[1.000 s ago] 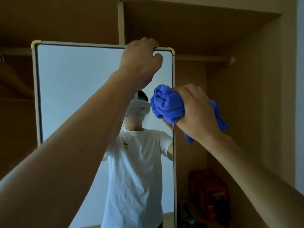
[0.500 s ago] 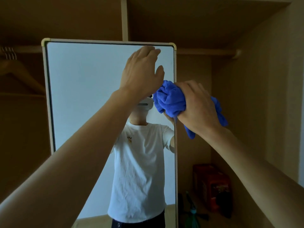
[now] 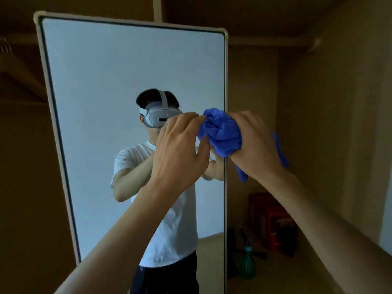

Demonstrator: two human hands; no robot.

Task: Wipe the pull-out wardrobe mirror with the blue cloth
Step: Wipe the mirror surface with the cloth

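The tall pull-out mirror [image 3: 95,85] with a pale frame stands in front of me and fills the left and middle of the view. My right hand [image 3: 254,145] grips the bunched blue cloth [image 3: 221,132] just in front of the mirror's right edge, with a tail of cloth hanging below the wrist. My left hand [image 3: 180,149] is raised beside it, its fingertips and thumb pinching the cloth's left side. The mirror reflects a person in a white shirt with a headset.
The wardrobe's wooden side wall [image 3: 328,124] is close on the right, with a hanging rail [image 3: 275,42] above. On the wardrobe floor stand a red box [image 3: 269,219] and a green spray bottle [image 3: 246,264]. Wooden hangers [image 3: 12,66] hang at the far left.
My left hand let go of the mirror's top edge and came down to the cloth. My right hand with the cloth stayed by the mirror's right edge. More of the mirror shows now.
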